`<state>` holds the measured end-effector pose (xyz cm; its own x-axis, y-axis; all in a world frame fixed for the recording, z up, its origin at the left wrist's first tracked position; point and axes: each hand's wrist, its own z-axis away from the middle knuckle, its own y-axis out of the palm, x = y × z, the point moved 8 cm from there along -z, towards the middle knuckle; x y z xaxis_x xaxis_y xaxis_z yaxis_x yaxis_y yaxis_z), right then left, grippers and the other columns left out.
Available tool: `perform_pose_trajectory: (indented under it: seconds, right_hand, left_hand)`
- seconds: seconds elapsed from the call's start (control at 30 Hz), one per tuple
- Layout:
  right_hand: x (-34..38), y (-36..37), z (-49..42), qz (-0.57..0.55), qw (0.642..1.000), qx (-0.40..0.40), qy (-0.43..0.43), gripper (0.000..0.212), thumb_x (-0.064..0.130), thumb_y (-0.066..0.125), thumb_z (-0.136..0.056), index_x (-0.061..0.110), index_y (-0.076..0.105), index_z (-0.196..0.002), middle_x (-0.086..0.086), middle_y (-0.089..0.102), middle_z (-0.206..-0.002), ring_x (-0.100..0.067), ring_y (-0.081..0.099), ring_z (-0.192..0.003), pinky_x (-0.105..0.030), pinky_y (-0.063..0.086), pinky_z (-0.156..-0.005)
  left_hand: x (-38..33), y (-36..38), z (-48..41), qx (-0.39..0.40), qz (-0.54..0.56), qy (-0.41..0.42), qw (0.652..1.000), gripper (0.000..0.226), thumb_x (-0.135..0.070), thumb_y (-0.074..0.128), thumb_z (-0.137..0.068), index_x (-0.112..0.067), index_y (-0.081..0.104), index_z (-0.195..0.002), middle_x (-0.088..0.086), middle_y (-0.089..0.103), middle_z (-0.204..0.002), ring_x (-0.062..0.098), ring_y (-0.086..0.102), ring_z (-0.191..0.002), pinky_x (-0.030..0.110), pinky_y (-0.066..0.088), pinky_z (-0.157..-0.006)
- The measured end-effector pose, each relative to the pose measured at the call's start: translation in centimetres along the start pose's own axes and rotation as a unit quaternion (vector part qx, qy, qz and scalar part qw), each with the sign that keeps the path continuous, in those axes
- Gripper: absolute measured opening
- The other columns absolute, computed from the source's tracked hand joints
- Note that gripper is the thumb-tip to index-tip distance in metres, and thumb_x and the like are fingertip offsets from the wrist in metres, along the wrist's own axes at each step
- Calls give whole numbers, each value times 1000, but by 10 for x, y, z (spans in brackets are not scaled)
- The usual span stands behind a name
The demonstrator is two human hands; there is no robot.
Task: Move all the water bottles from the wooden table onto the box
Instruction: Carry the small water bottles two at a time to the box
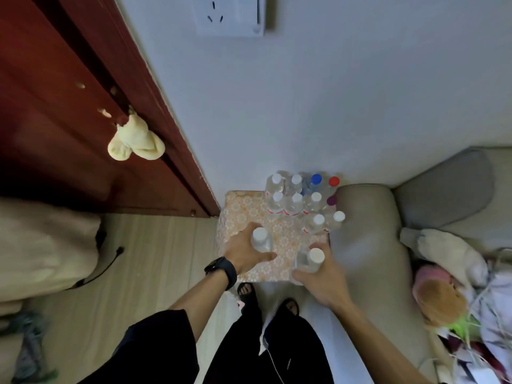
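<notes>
- Two white-capped water bottles are in hand, one each, both upright over the floral-topped box (238, 206).
- The left hand (243, 253), with a black watch (221, 268) on its wrist, wraps fingers and thumb round the left bottle (261, 240) below the cap. That bottle sits on the hand's far side, over the middle of the box top.
- The right hand (322, 278) grips the right bottle (311, 259) the same way, at the box's near right corner.
- Whether either base touches the box cannot be told.
- About ten standing bottles (297, 202) are packed into the far right corner. Their caps are mostly white, with one blue, one red and one purple. That crowding likely explains why both hands hover over the barer near part.
- Gripping the body probably keeps each bottle vertical for setting down on its base.
- The beige sofa arm (365, 231) is just beside the box's right edge. The wooden table is out of view.
</notes>
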<state>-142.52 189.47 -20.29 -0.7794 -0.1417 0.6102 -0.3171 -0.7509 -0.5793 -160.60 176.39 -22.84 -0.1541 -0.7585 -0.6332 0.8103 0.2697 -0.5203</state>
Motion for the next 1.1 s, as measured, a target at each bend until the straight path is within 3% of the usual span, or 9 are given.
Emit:
perform_pose_trajectory:
  seconds: [0.1, 0.23, 0.43, 0.63, 0.87, 0.97, 1.1]
  right_hand:
    - [-17, 21, -33, -7, 999, 20, 24, 59, 27, 84, -69, 31, 42, -110, 10, 63, -97, -20, 61, -89, -33, 46, -73]
    - [-34, 51, -85, -1, 999, 44, 24, 57, 32, 82, -73, 31, 41, -112, 13, 59, -99, -8, 58, -85, -15, 38, -61]
    - [-67, 83, -135, -15, 999, 23, 17, 65, 37, 83, -71, 32, 42, -122, 10, 62, -110, -13, 59, -95, -27, 46, -80]
    - [-87, 99, -163, -10, 1000, 21, -8, 62, 34, 84, -72, 35, 41, -116, 7, 63, -107, -17, 63, -93, -32, 51, -75]
    - [-93, 104, -164, 1, 999, 32, -38, 70, 38, 87, -71, 28, 42, -123, 5, 62, -116, -21, 62, -102, -30, 48, -80]
    - [-89, 101, -162, -2, 998, 42, -39, 79, 41, 88, -70, 27, 42, -133, 3, 60, -126, -20, 58, -115, -31, 46, -90]
    - [-77, 87, -154, 34, 997, 23, -71, 87, 50, 84, -73, 22, 41, -142, 0, 49, -143, -20, 46, -130, -38, 42, -106]
  left_hand:
    - [18, 22, -27, 16, 13, -28, 999, 68, -49, 86, -66, -36, 46, -120, -8, 65, -106, 22, 62, -98, 37, 52, -81]
    - [46, 47, -66, 16, 38, -62, 997, 68, -46, 87, -63, -40, 45, -116, -9, 64, -105, 21, 62, -96, 44, 55, -83]
    - [84, 79, -97, -8, 32, -88, 996, 68, -39, 88, -66, -38, 45, -119, -11, 61, -104, 22, 61, -97, 42, 54, -82]
    - [97, 92, -111, -41, 39, -94, 994, 69, -41, 86, -67, -42, 43, -121, -11, 63, -117, 18, 61, -97, 38, 54, -80]
    - [102, 95, -105, -5, 49, -81, 995, 80, -44, 87, -67, -48, 35, -128, -8, 53, -132, 20, 58, -109, 41, 52, -87]
    - [94, 93, -100, -15, 79, -76, 994, 96, -51, 88, -63, -52, 28, -138, -7, 46, -135, 15, 52, -110, 39, 50, -89]
    - [85, 86, -94, -51, 72, -68, 994, 93, -48, 88, -65, -49, 27, -136, -10, 38, -140, 13, 48, -111, 37, 47, -87]
